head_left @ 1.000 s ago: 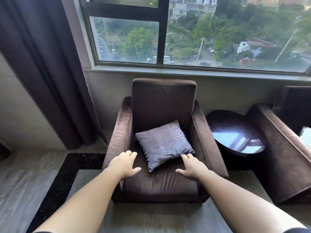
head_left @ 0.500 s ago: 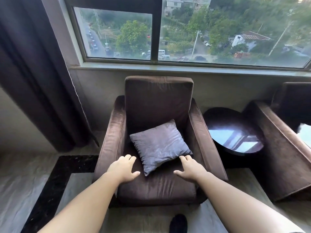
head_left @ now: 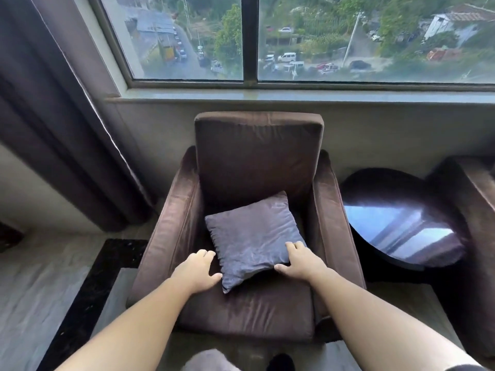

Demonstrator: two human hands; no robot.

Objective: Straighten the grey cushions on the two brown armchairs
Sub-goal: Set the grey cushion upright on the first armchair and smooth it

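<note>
A square grey velvet cushion (head_left: 253, 239) lies skewed, corner-forward, mid-frame on the brown fabric armchair (head_left: 257, 162); left hand (head_left: 197, 270) and right hand (head_left: 301, 261), both spread, touch its sides.

A brown armchair (head_left: 257, 167) stands on the floor (head_left: 40, 285) below a window. On its seat lies one grey cushion (head_left: 251, 236), turned askew like a diamond, its far corner against the backrest.

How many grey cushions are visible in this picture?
1: the grey cushion lies askew on the middle armchair. The right armchair is mostly cut off, so another may be hidden.
</note>
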